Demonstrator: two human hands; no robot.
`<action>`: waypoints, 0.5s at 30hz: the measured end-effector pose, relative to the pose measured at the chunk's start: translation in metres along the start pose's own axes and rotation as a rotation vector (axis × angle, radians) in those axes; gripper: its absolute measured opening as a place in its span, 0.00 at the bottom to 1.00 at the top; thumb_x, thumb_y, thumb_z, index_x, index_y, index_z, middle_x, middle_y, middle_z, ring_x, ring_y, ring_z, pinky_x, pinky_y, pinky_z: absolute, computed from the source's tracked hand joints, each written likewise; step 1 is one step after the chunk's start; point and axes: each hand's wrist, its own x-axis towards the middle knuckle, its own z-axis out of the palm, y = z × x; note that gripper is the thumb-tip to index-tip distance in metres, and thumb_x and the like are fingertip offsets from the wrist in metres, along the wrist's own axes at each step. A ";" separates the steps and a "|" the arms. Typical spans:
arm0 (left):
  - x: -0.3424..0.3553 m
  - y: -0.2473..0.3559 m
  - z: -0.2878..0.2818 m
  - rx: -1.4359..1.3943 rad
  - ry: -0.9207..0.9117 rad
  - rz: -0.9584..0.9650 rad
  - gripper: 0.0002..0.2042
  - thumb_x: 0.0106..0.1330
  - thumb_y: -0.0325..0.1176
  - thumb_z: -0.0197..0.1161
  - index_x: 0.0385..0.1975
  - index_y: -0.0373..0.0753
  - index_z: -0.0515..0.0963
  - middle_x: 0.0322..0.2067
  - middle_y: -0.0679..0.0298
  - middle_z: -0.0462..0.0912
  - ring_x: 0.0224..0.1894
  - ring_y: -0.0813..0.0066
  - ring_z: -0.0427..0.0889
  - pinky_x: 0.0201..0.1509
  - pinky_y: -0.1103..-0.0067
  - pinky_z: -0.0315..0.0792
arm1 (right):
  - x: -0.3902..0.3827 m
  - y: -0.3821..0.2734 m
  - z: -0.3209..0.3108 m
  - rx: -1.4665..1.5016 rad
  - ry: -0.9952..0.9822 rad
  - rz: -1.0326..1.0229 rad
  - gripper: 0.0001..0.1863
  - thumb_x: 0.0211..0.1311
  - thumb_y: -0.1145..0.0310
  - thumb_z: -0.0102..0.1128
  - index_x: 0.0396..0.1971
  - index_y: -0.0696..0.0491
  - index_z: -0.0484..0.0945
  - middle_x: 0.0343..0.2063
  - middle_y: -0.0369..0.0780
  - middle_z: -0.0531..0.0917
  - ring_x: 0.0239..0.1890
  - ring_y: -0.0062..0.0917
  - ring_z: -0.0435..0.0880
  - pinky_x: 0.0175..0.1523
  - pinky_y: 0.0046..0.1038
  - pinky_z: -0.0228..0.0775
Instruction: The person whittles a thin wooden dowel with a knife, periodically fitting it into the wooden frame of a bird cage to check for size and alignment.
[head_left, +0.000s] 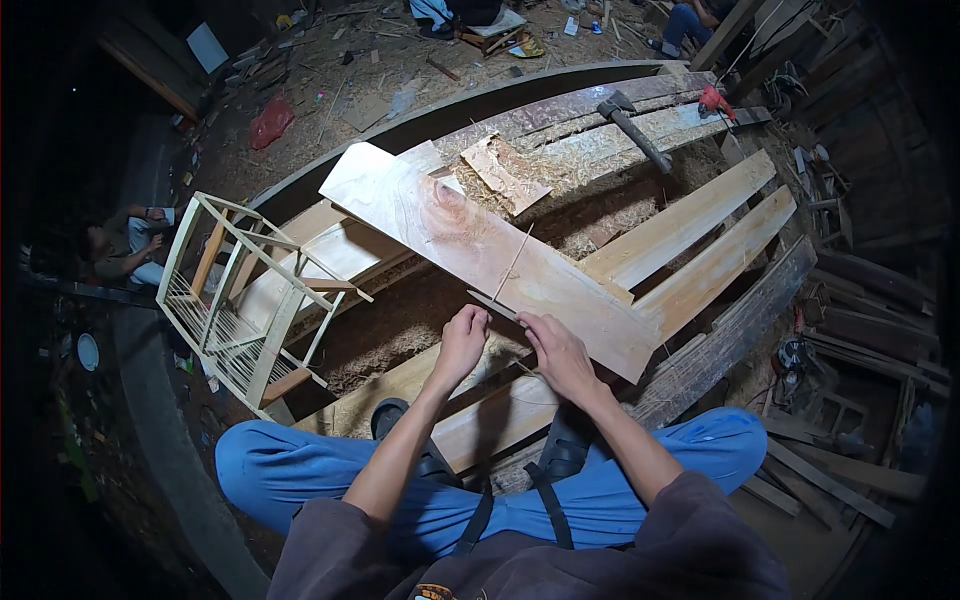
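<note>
My left hand (pixel 465 343) and my right hand (pixel 552 352) are both closed on a thin greyish strip (pixel 496 305), my left hand toward its left end, my right hand lower along it. Both are at the near edge of a wide pale plank (pixel 400 218) with pinkish grain, lying diagonally across the boards. A thin light stick (pixel 514 260) lies across this plank just beyond the strip. Below my hands, more boards (pixel 485 425) show between my sandalled feet; what lies directly under my fingers is partly hidden.
A slatted wooden frame (pixel 250 290) stands at left. An axe-like tool (pixel 640 135), a red tool (pixel 712 103) and a torn wood piece (pixel 505 175) lie beyond the plank, among boards and shavings. Scrap wood (pixel 870 400) fills the right. Other people sit at left (pixel 130 250) and far back.
</note>
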 end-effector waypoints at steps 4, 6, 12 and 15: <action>-0.003 0.007 -0.004 0.048 0.009 0.005 0.12 0.78 0.34 0.53 0.36 0.34 0.78 0.20 0.68 0.72 0.24 0.82 0.69 0.30 0.78 0.65 | 0.008 0.009 -0.006 -0.141 0.020 -0.050 0.14 0.69 0.71 0.55 0.53 0.47 0.77 0.35 0.43 0.80 0.40 0.41 0.81 0.46 0.43 0.73; -0.003 0.010 -0.005 0.063 0.013 0.013 0.12 0.78 0.35 0.53 0.35 0.34 0.78 0.21 0.67 0.73 0.25 0.82 0.69 0.30 0.78 0.66 | 0.011 0.014 -0.008 -0.192 0.042 -0.042 0.14 0.69 0.72 0.55 0.53 0.46 0.78 0.34 0.43 0.80 0.39 0.41 0.81 0.46 0.43 0.72; -0.001 0.009 -0.006 0.082 0.034 0.058 0.12 0.77 0.35 0.53 0.36 0.33 0.78 0.22 0.65 0.77 0.27 0.79 0.73 0.33 0.76 0.69 | 0.012 0.041 -0.024 -0.238 0.150 0.094 0.17 0.64 0.75 0.55 0.51 0.44 0.80 0.33 0.43 0.80 0.40 0.41 0.81 0.46 0.42 0.72; -0.001 0.000 -0.006 0.083 0.073 0.056 0.12 0.76 0.36 0.54 0.37 0.34 0.80 0.22 0.52 0.80 0.24 0.63 0.79 0.33 0.67 0.72 | -0.006 0.026 0.000 -0.153 -0.020 -0.013 0.17 0.60 0.73 0.58 0.49 0.46 0.82 0.32 0.43 0.81 0.38 0.41 0.81 0.44 0.42 0.72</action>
